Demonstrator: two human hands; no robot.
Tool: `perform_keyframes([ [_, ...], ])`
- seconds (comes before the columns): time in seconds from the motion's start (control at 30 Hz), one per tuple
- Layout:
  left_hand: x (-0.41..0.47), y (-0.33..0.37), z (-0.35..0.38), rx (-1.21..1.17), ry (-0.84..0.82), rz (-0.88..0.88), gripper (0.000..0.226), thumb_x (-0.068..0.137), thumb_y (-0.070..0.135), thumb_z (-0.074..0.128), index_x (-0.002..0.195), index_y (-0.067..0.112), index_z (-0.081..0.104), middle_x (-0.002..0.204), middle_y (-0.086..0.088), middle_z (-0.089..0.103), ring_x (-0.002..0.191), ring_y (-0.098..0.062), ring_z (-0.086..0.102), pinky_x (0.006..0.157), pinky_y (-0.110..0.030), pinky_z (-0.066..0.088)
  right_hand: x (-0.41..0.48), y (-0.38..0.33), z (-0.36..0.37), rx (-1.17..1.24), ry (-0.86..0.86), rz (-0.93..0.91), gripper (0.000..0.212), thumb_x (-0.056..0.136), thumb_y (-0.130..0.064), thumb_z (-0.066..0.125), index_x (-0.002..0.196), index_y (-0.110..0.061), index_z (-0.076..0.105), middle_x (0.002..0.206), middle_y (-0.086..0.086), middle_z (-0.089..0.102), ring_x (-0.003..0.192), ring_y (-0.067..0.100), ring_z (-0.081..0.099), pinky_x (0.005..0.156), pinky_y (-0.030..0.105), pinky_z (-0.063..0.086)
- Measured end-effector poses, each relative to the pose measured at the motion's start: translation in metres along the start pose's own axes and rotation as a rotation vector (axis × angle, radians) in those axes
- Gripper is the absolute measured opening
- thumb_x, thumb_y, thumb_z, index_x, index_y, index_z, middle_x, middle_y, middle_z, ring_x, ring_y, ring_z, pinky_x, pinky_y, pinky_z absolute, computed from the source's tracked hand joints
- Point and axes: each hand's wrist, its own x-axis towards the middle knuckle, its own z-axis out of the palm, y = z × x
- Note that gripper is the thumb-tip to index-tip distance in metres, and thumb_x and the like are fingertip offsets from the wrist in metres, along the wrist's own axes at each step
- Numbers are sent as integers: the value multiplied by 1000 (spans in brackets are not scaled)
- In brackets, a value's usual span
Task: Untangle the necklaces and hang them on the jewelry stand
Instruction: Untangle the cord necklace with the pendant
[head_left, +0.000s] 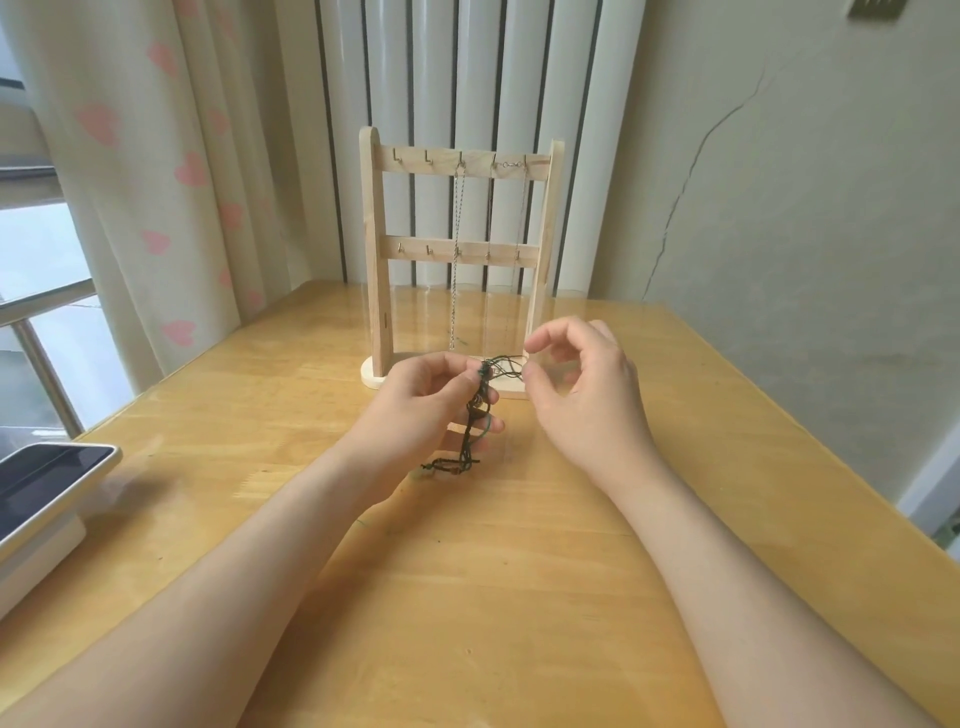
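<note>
Left hand (426, 395) pinched the dark cord necklace (475, 415) above the desk (467, 571); right hand (582, 384) looked to nip a thin strand. Light, limp, snag-prone: best held near the knot. Beyond, jewelry stand (460, 254) carried silver chains (457, 249).

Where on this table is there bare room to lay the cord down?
Bare table lies between the forearms and right of the right hand. Another patch lies between the device and left hand. It is crowded at the stand, where the hands work the cord.
</note>
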Motion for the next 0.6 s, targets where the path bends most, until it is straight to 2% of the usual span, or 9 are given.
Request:
perform_keyframes([
  [0.07,2,0,0,-59,73,-12,18,113,19,52,118,3,59,98,-14,71,90,-35,79,78,-48,67,1,-2,-2,-9,-21,17,20,82,-8,75,80,-26,65,80,-2,64,72,8,58,68,17,41],
  [0.13,5,-1,0,-118,148,-12,17,114,19,49,120,4,54,102,-17,69,93,-36,80,74,-42,66,-2,-7,-2,35,-178,116,16,79,-13,79,73,-22,67,66,-6,66,57,4,53,60,16,42],
  [0.2,8,-1,1,-175,204,-7,16,115,16,43,122,4,52,104,-18,67,96,-37,80,75,-40,66,-7,-7,4,70,-396,228,8,79,-23,80,73,-20,74,71,-10,75,57,1,56,63,19,49],
  [0.3,9,1,1,-318,240,-36,15,116,6,36,122,3,49,101,-17,63,100,-41,78,77,-38,67,-14,-1,17,103,-538,295,9,76,-28,75,82,-23,79,74,-14,74,67,3,64,74,31,58],
  [0.37,9,3,-1,-430,227,-51,16,114,1,37,126,1,48,104,-20,61,98,-38,79,78,-36,67,-17,-1,21,187,-587,306,9,84,-24,77,92,-20,78,81,-11,74,76,9,66,83,36,57],
  [0.47,9,4,-5,-524,190,-69,13,111,-2,47,123,0,51,110,-23,63,109,-37,77,87,-35,65,-17,-4,20,273,-581,307,11,99,-22,73,94,-18,82,95,-4,82,94,21,75,93,33,55],
  [0.53,11,4,-8,-531,176,-79,10,109,-2,51,118,0,54,114,-27,63,110,-35,76,87,-33,64,-17,-5,20,312,-542,327,14,101,-20,71,92,-17,81,94,0,82,91,18,75,92,33,56],
  [0.6,11,4,-10,-531,160,-87,24,102,-7,57,126,-5,53,117,-32,66,106,-34,77,83,-33,64,-14,-6,18,363,-494,353,16,102,-17,70,89,-13,79,90,5,81,85,21,75,88,36,59],
])
